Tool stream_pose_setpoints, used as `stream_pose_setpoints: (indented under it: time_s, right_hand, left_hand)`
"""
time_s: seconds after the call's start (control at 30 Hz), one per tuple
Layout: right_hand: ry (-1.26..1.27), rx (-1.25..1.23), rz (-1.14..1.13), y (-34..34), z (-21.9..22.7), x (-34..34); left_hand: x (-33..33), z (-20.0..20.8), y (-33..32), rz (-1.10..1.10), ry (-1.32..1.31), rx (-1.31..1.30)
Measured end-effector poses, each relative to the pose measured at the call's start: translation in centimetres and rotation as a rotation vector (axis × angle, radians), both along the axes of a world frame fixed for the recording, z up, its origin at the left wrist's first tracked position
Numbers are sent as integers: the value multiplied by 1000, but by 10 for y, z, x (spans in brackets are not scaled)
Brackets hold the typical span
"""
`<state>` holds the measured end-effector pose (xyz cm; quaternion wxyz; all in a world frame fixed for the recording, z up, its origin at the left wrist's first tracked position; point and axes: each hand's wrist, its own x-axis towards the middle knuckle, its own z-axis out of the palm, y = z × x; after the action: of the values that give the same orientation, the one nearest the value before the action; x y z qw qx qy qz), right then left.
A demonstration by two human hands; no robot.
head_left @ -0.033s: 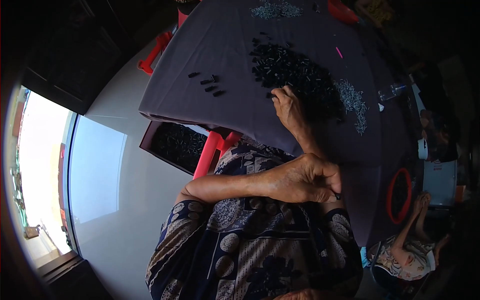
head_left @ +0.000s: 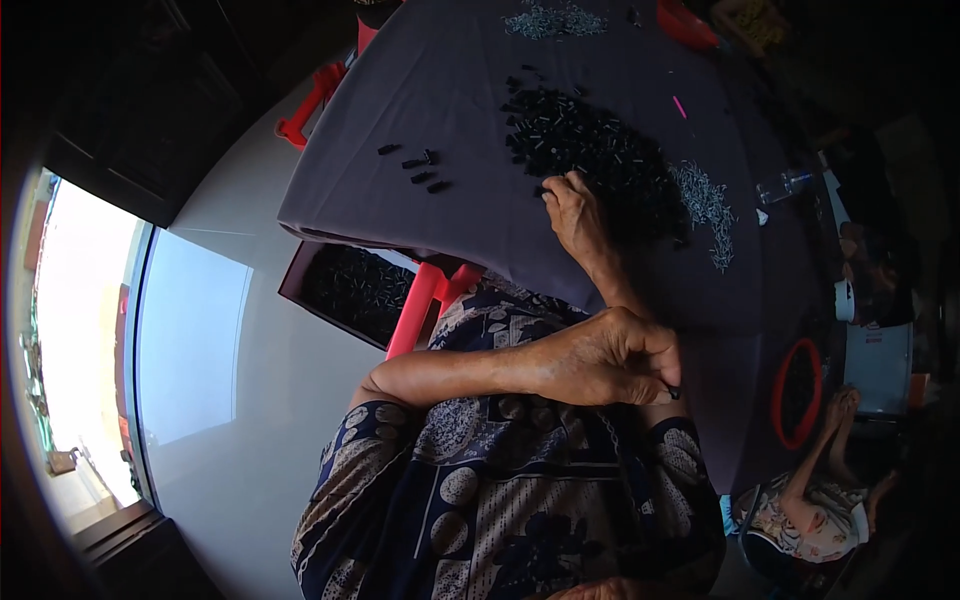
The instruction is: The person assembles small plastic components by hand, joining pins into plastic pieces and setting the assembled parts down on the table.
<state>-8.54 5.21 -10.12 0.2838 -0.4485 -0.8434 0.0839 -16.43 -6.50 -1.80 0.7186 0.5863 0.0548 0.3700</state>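
My left forearm lies across my right one. My left hand (head_left: pixel 615 360) is closed, with a small black piece (head_left: pixel 674 392) showing between its thumb and fingertips. Further up the table, my right hand (head_left: pixel 575 215) rests at the near edge of a large pile of small black plastic pieces (head_left: pixel 590 130). Its fingers are curled together, and what lies between them is hidden. Bright metal pins or screws, too small to tell which, form a pile (head_left: pixel 705 205) right of the black one. Several black pieces (head_left: pixel 420 165) lie apart to the left.
A dark cloth covers the table (head_left: pixel 340 190). Below its left edge sits a box (head_left: pixel 345 290) of black pieces beside a red plastic leg (head_left: pixel 415 310). At the right are a clear bottle (head_left: pixel 785 186), a red-rimmed basket (head_left: pixel 780 400) and another seated person (head_left: pixel 810 515). More metal bits (head_left: pixel 555 20) lie far off.
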Motion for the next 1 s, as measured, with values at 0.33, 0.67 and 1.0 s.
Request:
stream_pose_setpoints:
  time_s: [0.33, 0.67, 1.0]
  right_hand:
    - [-52, -23, -2, 6, -31, -41]
    - [183, -229, 76, 22, -15, -36]
    - [85, 31, 17, -4, 7, -6]
  left_hand:
    - [-35, -22, -4, 44, 12, -37]
    - [-23, -23, -10, -17, 33, -5]
    - [-17, -5, -10, -22, 50, 19]
